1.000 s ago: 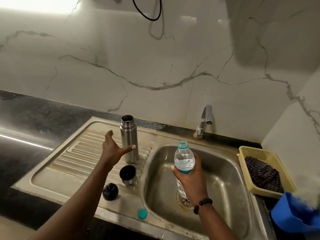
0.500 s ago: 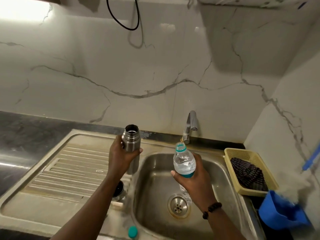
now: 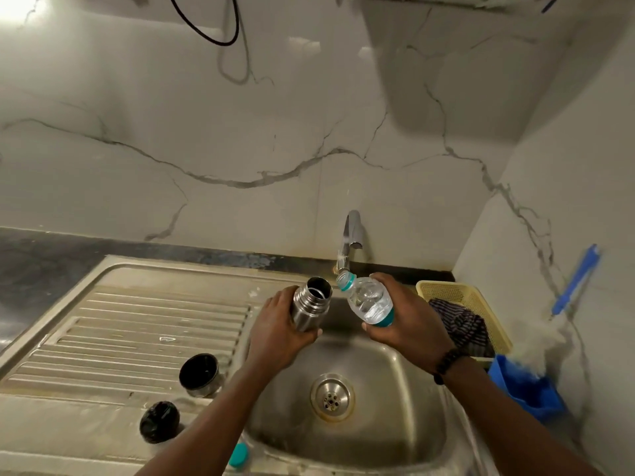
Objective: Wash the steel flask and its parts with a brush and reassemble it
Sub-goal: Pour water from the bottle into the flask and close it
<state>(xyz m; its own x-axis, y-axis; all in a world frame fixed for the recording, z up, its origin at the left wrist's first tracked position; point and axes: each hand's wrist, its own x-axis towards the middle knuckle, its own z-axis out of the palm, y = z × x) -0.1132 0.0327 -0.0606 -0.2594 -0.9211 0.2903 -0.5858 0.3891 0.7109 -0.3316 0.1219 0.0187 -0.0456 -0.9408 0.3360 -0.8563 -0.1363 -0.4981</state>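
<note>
the left hand (image 3: 278, 333) hides the lower half of the steel flask (image 3: 310, 308), and the right hand (image 3: 407, 326) covers the base of the plastic bottle (image 3: 367, 298). the teal cap (image 3: 238, 454) is partly cut by the left forearm. whether water is leaving the bottle is too fine to tell. both hands are raised over the sink (image 3: 405, 438) basin. the left grip is wrapped round the open-mouthed flask, held nearly upright. the right grip holds the bottle tilted, its neck just beside the flask's mouth. the steel cup (image 3: 199, 374) and the black stopper (image 3: 159, 421) sit on the drainboard.
</note>
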